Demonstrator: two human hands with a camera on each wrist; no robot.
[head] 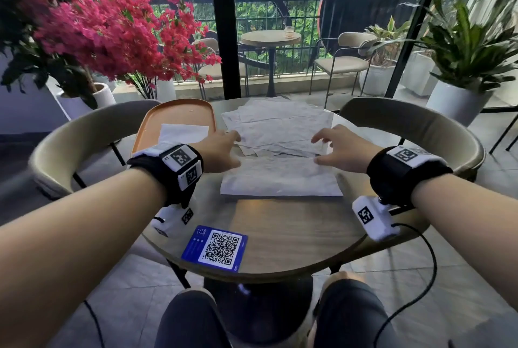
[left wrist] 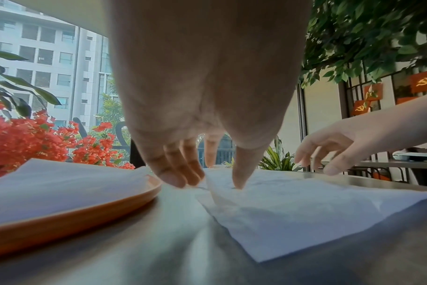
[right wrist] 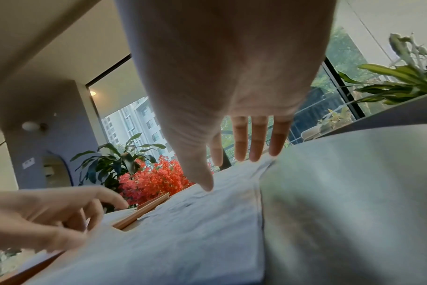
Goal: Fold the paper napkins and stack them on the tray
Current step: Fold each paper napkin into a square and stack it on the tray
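- A person seated at a round wooden table [head: 280, 238] reaches both hands over a spread of white paper napkins.
- The left hand [head: 221, 152] sits at the left edge of the nearest napkin [head: 280, 179], fingers extended and loose; the left wrist view shows its thumb tip and fingertips [left wrist: 176, 179] pressing down on the paper, gripping nothing.
- The right hand [head: 340, 150] hovers at the napkin's far right corner, fingers straight and slightly spread, thumb tip touching the sheet; nothing is clasped in it.
- That nearest napkin lies flat in front of the person, a wide rectangle, its far edge overlapping the loose pile of unfolded napkins [head: 280, 123] fanned across the table's far half.
- An orange tray [head: 179, 110] rests on the table's left side, just beside the pile, carrying one folded napkin [head: 183, 133].
- A blue QR-code card [head: 215, 248] lies near the table's front edge.
- Red flowers [head: 112, 33] and potted plants stand behind the chairs.
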